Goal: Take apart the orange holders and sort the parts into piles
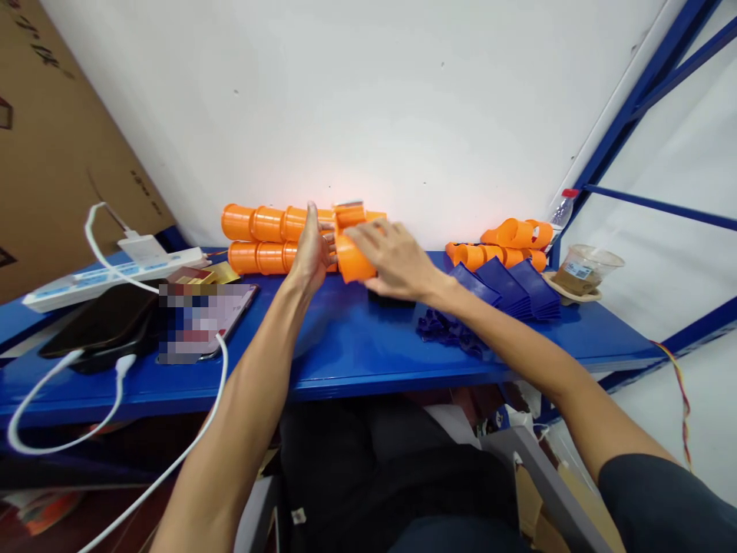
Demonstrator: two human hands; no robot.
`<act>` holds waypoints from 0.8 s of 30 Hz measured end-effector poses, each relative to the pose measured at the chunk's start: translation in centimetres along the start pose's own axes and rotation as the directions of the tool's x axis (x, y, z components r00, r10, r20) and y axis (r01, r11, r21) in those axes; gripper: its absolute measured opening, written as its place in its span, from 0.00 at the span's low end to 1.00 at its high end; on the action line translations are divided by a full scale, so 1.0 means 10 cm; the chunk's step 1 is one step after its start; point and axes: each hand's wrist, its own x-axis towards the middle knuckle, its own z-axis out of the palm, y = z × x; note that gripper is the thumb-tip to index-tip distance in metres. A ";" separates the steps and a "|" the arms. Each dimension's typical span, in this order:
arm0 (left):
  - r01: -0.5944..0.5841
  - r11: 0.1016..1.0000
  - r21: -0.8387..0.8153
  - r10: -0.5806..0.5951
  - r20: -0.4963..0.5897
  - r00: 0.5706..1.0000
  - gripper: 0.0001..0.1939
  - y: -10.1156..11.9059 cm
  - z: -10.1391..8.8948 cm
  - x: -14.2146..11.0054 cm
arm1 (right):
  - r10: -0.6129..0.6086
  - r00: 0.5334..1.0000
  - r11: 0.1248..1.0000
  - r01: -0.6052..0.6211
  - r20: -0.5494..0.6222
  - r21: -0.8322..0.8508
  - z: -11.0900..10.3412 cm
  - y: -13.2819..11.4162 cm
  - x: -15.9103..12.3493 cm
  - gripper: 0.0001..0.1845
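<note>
Two rows of nested orange plastic cups (262, 236) lie on their sides at the back of a blue shelf (345, 346), against the white wall. My right hand (394, 261) grips one orange cup (352, 259) at the right end of the lower row. My left hand (311, 250) is held edge-on with straight fingers against the end of the rows, touching the cups beside that one. A small dark part sits under my right palm.
Another pile of orange cups (510, 242) and fanned dark blue pieces (512, 286) lie to the right, with small blue parts (443, 329) in front. A clear cup (587, 269) and a bottle (563, 209) stand far right. Two charging phones (143, 322) and a power strip (109, 275) lie left.
</note>
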 end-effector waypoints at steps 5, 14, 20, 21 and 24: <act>-0.130 0.979 0.159 0.154 -0.146 0.977 0.31 0.01 -0.04 0.05 | 0.307 0.952 0.951 -0.306 0.012 -0.044 -0.23 0.85 -0.04 0.51; -0.127 0.971 0.201 0.166 -0.189 0.968 0.27 0.03 0.00 0.00 | 0.421 0.732 0.906 -0.368 0.536 -0.209 0.11 1.26 -0.20 0.35; -0.120 0.964 0.238 0.170 -0.200 0.965 0.27 0.04 0.00 -0.01 | 0.395 0.702 0.912 -0.379 0.592 -0.160 0.38 1.25 -0.22 0.39; -0.120 0.963 0.241 0.170 -0.201 0.965 0.26 0.04 0.00 -0.01 | 0.392 0.709 0.913 -0.380 0.586 -0.151 0.40 1.23 -0.22 0.39; -0.121 0.962 0.246 0.173 -0.202 0.964 0.26 0.03 0.00 -0.02 | 0.388 0.721 0.913 -0.384 0.574 -0.136 0.41 1.16 -0.23 0.39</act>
